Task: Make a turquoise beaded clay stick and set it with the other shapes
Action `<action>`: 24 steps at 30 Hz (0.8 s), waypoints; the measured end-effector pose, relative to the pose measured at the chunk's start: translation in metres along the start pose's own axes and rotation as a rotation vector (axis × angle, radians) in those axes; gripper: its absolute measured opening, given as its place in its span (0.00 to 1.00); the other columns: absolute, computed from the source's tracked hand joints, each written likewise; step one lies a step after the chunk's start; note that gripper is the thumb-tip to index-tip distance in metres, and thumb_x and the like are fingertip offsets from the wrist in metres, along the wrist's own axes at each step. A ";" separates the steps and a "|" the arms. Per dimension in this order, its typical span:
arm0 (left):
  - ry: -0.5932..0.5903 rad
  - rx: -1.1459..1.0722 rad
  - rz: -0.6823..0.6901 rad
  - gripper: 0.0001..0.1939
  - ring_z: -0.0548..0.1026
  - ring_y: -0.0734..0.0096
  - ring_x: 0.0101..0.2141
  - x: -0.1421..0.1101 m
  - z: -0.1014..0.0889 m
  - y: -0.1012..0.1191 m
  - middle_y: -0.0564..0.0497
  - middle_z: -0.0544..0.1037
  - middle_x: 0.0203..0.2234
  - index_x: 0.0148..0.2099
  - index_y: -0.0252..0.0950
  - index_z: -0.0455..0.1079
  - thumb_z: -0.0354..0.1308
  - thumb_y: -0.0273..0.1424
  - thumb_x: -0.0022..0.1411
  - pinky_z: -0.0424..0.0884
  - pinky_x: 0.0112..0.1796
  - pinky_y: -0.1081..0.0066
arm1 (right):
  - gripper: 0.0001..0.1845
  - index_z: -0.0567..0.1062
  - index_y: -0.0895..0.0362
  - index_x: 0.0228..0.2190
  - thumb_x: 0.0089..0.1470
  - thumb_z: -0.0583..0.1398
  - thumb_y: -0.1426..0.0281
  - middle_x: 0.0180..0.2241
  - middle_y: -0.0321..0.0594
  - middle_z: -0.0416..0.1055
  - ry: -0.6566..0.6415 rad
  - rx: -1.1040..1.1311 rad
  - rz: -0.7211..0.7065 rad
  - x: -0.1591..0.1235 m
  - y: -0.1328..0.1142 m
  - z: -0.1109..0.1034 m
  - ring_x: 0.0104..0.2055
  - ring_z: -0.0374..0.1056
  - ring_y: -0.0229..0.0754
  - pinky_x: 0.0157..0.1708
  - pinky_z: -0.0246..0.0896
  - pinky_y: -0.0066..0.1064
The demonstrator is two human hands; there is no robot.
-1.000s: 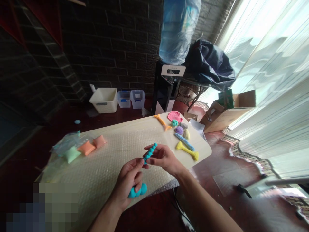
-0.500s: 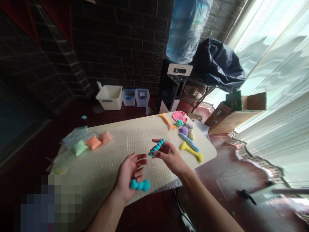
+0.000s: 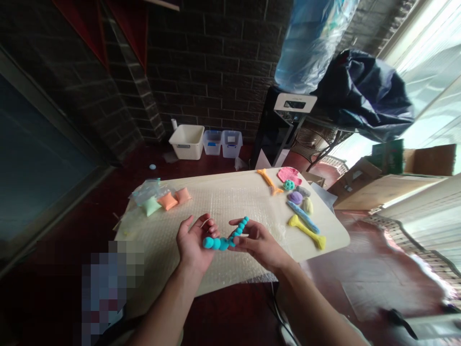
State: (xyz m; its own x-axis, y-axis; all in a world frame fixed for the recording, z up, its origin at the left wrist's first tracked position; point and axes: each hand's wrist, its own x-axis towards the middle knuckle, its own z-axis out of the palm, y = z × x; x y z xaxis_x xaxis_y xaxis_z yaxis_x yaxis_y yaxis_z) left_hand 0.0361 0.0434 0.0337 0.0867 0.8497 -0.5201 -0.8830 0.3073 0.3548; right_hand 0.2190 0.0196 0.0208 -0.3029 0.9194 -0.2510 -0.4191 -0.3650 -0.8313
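My left hand point(image 3: 196, 242) is turned palm up with its fingers half curled. A row of larger turquoise clay balls point(image 3: 215, 243) lies against its palm and lower fingers. My right hand point(image 3: 260, 244) pinches a chain of smaller turquoise clay balls point(image 3: 238, 230) between thumb and fingers, its thin end pointing up and away. Between the hands the two rows meet end to end; whether they are stuck together I cannot tell. Both hands are above the bubble-wrapped table point(image 3: 230, 202). A thin pale line shows by the left fingertips.
Green point(image 3: 151, 206) and orange clay packets point(image 3: 168, 201) lie at the table's left. Along its right are a yellow bone-shaped piece point(image 3: 307, 232), a blue stick point(image 3: 303, 216), an orange bone-shaped piece point(image 3: 269, 182) and a purple lump point(image 3: 295, 197). Behind stands a water dispenser point(image 3: 277, 125).
The hands have come closer together, bringing the larger balls up against the chain of smaller ones. The view has turned left, so the scene sits further right.
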 end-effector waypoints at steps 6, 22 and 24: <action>-0.071 0.197 0.245 0.18 0.75 0.66 0.30 -0.002 0.001 -0.014 0.47 0.77 0.27 0.35 0.32 0.76 0.54 0.41 0.64 0.75 0.33 0.69 | 0.27 0.80 0.60 0.44 0.42 0.79 0.71 0.34 0.37 0.79 0.058 0.126 0.068 0.008 0.010 0.001 0.37 0.78 0.42 0.50 0.76 0.46; 0.000 0.189 0.225 0.14 0.81 0.57 0.42 -0.007 0.003 -0.016 0.44 0.83 0.35 0.39 0.35 0.76 0.58 0.42 0.63 0.79 0.46 0.60 | 0.18 0.77 0.59 0.39 0.46 0.74 0.73 0.33 0.38 0.79 0.214 0.295 0.165 0.017 0.022 0.003 0.32 0.81 0.42 0.38 0.80 0.35; -0.060 0.228 0.261 0.11 0.82 0.59 0.41 -0.004 0.002 -0.023 0.45 0.83 0.34 0.41 0.36 0.74 0.61 0.37 0.59 0.77 0.48 0.60 | 0.18 0.77 0.59 0.39 0.47 0.74 0.73 0.33 0.39 0.80 0.230 0.308 0.154 0.018 0.023 0.001 0.32 0.81 0.42 0.38 0.80 0.35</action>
State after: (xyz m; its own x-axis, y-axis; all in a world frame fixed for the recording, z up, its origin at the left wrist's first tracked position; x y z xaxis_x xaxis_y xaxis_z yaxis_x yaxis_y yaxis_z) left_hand 0.0570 0.0335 0.0296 -0.0951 0.9337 -0.3452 -0.7537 0.1590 0.6377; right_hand 0.2029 0.0275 -0.0023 -0.1976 0.8466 -0.4941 -0.6308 -0.4957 -0.5970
